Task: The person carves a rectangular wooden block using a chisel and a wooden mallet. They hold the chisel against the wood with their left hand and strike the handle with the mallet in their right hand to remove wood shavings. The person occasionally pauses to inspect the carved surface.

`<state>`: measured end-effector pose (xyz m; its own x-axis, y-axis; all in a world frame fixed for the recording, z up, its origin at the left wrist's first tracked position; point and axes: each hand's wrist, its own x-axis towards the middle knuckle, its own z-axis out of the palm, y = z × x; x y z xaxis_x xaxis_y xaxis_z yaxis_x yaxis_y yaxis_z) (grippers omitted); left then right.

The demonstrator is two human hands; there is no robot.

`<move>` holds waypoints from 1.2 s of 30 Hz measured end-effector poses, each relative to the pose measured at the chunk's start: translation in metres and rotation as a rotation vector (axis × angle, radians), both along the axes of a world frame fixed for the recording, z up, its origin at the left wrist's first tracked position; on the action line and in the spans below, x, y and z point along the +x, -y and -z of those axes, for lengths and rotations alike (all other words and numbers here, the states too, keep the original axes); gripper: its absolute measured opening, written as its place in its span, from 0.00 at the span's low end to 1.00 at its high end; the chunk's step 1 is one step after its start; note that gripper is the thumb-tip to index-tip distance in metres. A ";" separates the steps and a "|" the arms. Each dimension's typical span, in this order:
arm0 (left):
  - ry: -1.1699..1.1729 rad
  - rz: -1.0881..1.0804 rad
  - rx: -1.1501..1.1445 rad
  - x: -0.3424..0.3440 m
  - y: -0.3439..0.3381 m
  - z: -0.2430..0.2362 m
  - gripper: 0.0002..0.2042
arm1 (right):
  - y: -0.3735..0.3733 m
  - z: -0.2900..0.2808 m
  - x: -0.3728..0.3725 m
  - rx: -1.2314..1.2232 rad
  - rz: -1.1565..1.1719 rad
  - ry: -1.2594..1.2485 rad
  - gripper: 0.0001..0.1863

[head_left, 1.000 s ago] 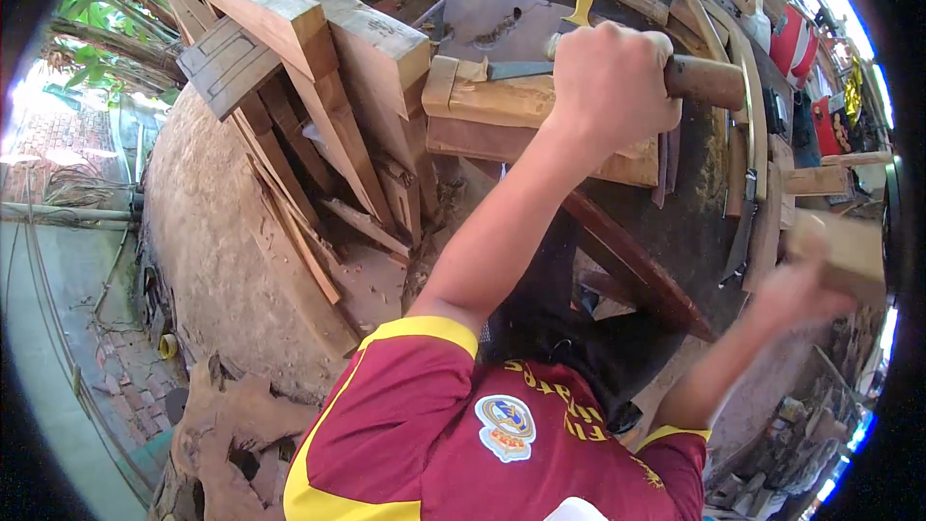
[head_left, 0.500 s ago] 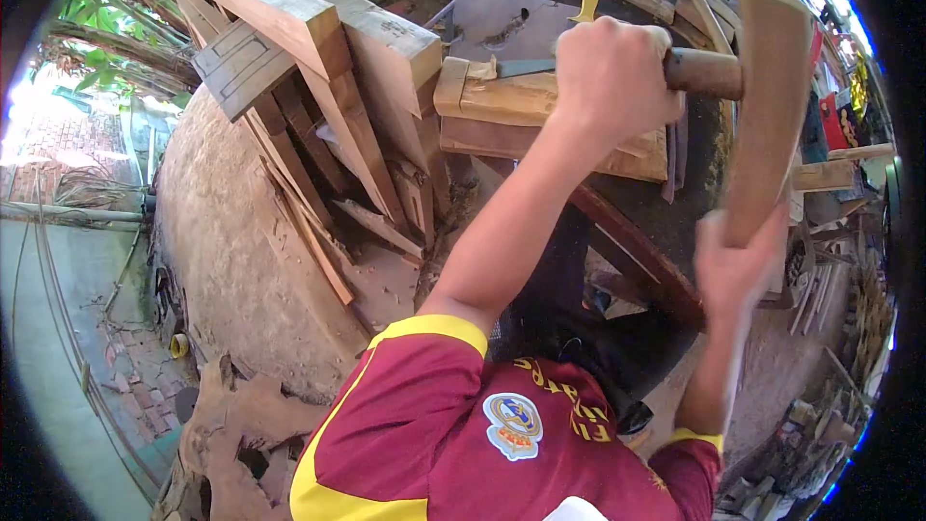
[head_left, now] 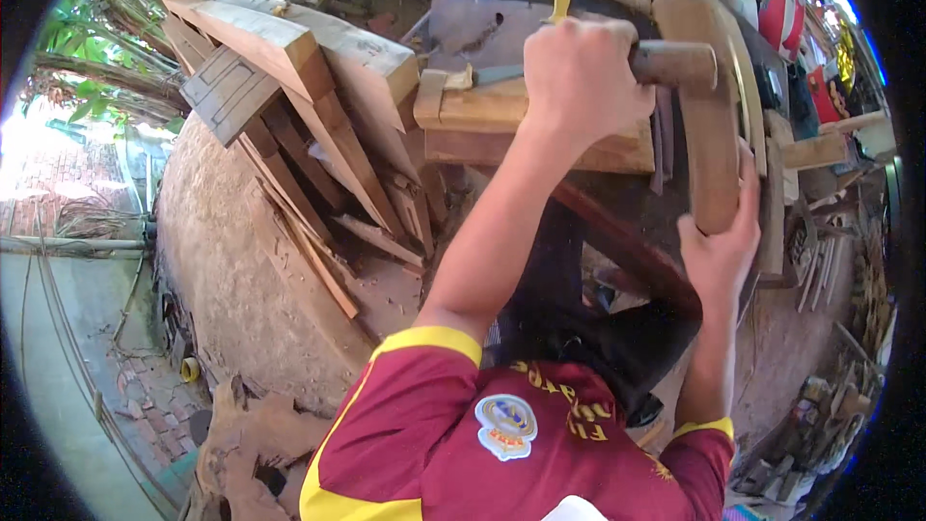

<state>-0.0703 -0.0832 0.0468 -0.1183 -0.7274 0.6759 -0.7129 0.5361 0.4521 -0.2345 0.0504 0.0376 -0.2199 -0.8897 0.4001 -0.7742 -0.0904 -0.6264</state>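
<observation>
Chisel and wooden mallet meet over a block on our tabletop

Our left hand (head_left: 588, 77) is wrapped tight around the chisel (head_left: 675, 63) handle, its blade lying flat toward nine o'clock across the pale wood block (head_left: 482, 106), so the edge bites along the surface. Our right hand (head_left: 719, 251) is clenched on the lower end of a long wooden mallet (head_left: 709, 106), whose upper part sits against the handle's butt at three o'clock, driving it. The block rests on the dark tabletop (head_left: 482, 29); stacked planks (head_left: 289, 48) lean at ten o'clock, clear of the swing.
</observation>
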 end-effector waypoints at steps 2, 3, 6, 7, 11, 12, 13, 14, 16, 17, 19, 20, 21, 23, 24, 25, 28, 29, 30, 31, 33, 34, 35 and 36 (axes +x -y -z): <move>-0.023 0.032 -0.007 -0.003 0.000 -0.005 0.12 | -0.011 0.014 -0.022 -0.106 0.145 -0.105 0.39; -0.031 0.046 -0.002 -0.004 -0.001 -0.005 0.13 | -0.016 0.021 -0.035 -0.151 0.215 -0.154 0.39; 0.009 0.050 0.039 -0.004 -0.001 -0.007 0.14 | -0.016 -0.005 -0.053 -0.285 0.310 0.283 0.40; -0.001 0.059 0.029 -0.005 -0.001 -0.007 0.13 | -0.015 -0.011 -0.055 -0.338 0.352 0.444 0.40; -0.049 0.076 -0.002 -0.008 0.002 -0.004 0.13 | 0.004 -0.001 -0.036 -0.535 0.463 0.354 0.38; -0.062 0.079 -0.010 -0.010 0.003 -0.003 0.13 | 0.000 0.021 -0.034 -0.380 0.362 -0.017 0.36; -0.024 0.075 0.004 -0.009 0.003 -0.001 0.12 | -0.001 0.032 -0.031 -0.217 0.244 -0.378 0.35; 0.014 0.073 0.018 -0.010 0.003 0.003 0.12 | -0.003 0.032 -0.035 -0.196 0.242 -0.385 0.35; 0.054 0.072 0.033 -0.009 0.001 0.005 0.11 | -0.006 0.027 -0.046 -0.149 0.231 -0.407 0.35; 0.057 0.072 0.035 -0.006 -0.001 0.004 0.11 | -0.006 0.021 -0.050 -0.206 0.267 -0.293 0.34; 0.062 0.067 0.042 -0.006 -0.001 0.002 0.11 | -0.008 0.006 -0.055 -0.312 0.341 -0.056 0.34; 0.065 0.061 0.048 -0.007 0.000 0.000 0.11 | -0.007 0.002 -0.054 -0.383 0.357 0.127 0.33; 0.068 0.055 0.054 -0.007 0.000 0.000 0.11 | -0.007 -0.002 -0.053 -0.452 0.371 0.310 0.33; 0.064 0.061 0.050 -0.008 0.000 -0.002 0.11 | -0.007 0.006 -0.049 -0.460 0.378 0.230 0.33; 0.062 0.065 0.049 -0.009 0.000 -0.003 0.11 | -0.011 0.022 -0.047 -0.386 0.362 -0.040 0.34; 0.090 0.048 0.040 -0.011 0.000 -0.001 0.11 | -0.012 0.027 -0.040 -0.306 0.339 -0.309 0.34; 0.127 0.028 0.032 -0.010 0.001 0.007 0.11 | -0.017 0.027 -0.037 -0.148 0.221 -0.250 0.35; 0.106 0.048 0.040 -0.009 0.000 0.007 0.11 | -0.017 0.027 -0.048 -0.108 0.247 -0.243 0.35; 0.085 0.067 0.049 -0.008 0.000 0.006 0.11 | -0.015 0.022 -0.057 -0.185 0.290 -0.257 0.35; 0.094 0.057 0.055 -0.008 0.000 0.005 0.11 | -0.015 0.015 -0.058 -0.239 0.325 -0.126 0.35; 0.113 0.039 0.067 -0.009 0.000 0.001 0.10 | -0.013 -0.003 -0.056 -0.344 0.396 0.140 0.36; 0.109 0.039 0.060 -0.012 0.001 0.001 0.10 | -0.013 -0.002 -0.049 -0.309 0.420 0.133 0.36; 0.111 0.031 0.055 -0.012 0.001 0.002 0.10 | -0.012 0.001 -0.040 -0.268 0.432 0.131 0.36; 0.113 0.023 0.049 -0.011 0.001 0.003 0.10 | -0.019 0.023 -0.042 -0.147 0.373 -0.115 0.36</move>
<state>-0.0818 -0.0839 0.0435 -0.2084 -0.7554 0.6212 -0.7485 0.5321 0.3959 -0.2767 0.0694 0.0150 -0.4629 -0.6889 0.5579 -0.8350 0.1276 -0.5353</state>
